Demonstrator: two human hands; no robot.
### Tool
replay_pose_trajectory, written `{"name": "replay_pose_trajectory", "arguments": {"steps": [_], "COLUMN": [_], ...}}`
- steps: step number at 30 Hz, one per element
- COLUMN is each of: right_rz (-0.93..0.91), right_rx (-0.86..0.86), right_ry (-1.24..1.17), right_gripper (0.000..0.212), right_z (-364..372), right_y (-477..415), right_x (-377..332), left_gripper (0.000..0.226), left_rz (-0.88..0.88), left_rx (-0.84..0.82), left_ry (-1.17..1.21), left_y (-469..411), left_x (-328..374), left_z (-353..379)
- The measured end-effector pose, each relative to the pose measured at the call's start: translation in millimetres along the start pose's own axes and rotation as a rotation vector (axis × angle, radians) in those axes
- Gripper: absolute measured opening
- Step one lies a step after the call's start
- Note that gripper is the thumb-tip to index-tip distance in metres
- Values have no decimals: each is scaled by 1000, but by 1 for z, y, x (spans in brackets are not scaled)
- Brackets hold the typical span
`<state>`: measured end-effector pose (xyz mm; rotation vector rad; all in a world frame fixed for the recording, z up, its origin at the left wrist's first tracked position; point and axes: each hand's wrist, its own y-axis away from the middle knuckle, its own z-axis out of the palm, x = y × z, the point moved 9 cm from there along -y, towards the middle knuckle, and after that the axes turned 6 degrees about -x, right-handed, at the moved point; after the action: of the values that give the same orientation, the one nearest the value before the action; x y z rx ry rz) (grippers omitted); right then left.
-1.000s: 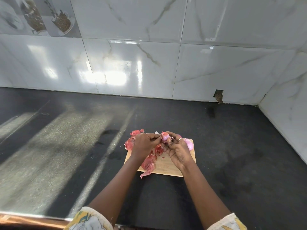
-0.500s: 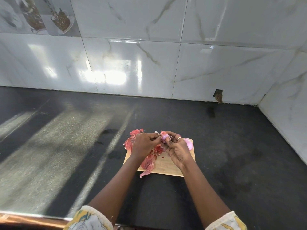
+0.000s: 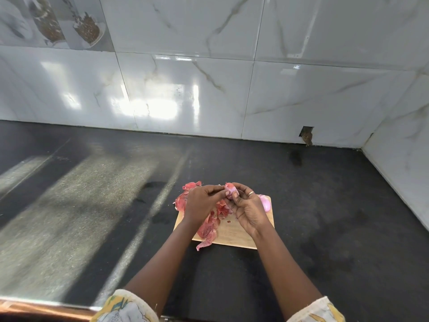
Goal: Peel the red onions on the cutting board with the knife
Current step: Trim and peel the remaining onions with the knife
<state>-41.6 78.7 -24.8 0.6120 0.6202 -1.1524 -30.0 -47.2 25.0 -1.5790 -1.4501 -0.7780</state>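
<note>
This is a home kitchen: a dark stone desk meets glossy white marble-look wall tiles, and a far-left decorative tile is printed with food pictures. A wooden cutting board on the desk carries red onion skins.

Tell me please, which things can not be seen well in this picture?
Head view only:
- Knife: none clearly shows; the left hand may hide it.
- Red onion: mostly covered by the fingers, so remaining skin is unclear.
- Peeled onion on the cutting board: partly behind the right hand.
- Wall picture, top left: cut off by the edge.
</note>
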Motion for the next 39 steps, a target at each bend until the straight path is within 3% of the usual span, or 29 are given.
{"name": "replay_pose_trajectory", "arguments": {"steps": [3, 12, 17, 24, 27, 31, 36, 39], "right_rz": [18, 43, 61, 114, 126, 114, 115, 121], "right_rx": [-12, -25, -5, 12, 16, 48, 58, 76], "right_ry": [-14, -26, -27, -83, -85, -58, 9, 2], "right_gripper": [21, 33, 25, 30, 30, 22, 21, 18], "right_z": [1, 3, 1, -3, -6, -5, -6, -7], "right_y": [-1, -7, -7, -9, -10, -8, -11, -13], "right_x": [2, 8, 7, 14, 14, 11, 10, 11], "left_gripper": [18, 8, 9, 9, 14, 38, 16, 17], "left_rz": [-40, -55, -95, -145, -139, -89, -118, -70], "left_rx": [19, 131, 80, 40, -15, -97, -21, -12], "left_ry": [92, -29, -92, -125, -167, -223, -162, -180], "left_y": [-2, -4, -7, -10, -13, -14, -16, -18], "left_x": [-8, -4, -14, -26, -28, -27, -32, -31], "left_z": [-3, -15, -9, -6, -3, 3, -2, -3]}}
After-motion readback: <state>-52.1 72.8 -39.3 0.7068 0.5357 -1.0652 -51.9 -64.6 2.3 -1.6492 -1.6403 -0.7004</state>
